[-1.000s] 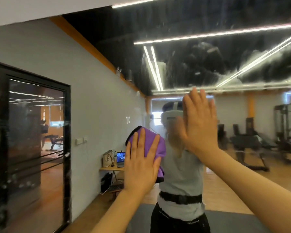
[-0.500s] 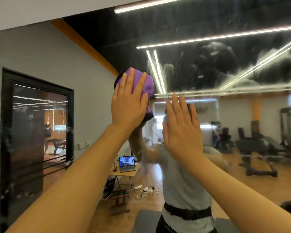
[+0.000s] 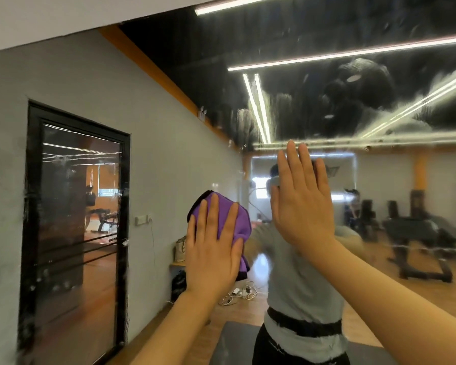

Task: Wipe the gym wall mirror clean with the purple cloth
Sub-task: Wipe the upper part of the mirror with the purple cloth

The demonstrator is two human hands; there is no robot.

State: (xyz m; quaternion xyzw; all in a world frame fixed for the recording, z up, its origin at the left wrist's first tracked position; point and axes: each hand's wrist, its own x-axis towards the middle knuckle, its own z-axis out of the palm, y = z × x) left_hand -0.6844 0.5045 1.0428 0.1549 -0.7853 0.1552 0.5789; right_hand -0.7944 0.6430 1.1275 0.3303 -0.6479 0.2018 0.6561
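The wall mirror (image 3: 353, 106) fills almost the whole view, with hazy white smears across its upper right part. My left hand (image 3: 212, 248) lies flat with straight fingers on the bunched purple cloth (image 3: 234, 219) and presses it against the glass left of centre. My right hand (image 3: 300, 201) is flat on the bare glass to the right of it, fingers straight and pointing up, holding nothing. Behind both hands the mirror shows a person in a grey shirt and a black belt.
A strip of white wall (image 3: 63, 17) runs above the mirror's top edge at the upper left. The reflection shows a grey wall with a black-framed door (image 3: 77, 233), gym machines (image 3: 419, 233) at the right, and cables (image 3: 237, 293) on a wooden floor.
My left hand has carried the cloth down the glass from its higher spot half a second ago. My right hand has stayed flat on the mirror at about the same place.
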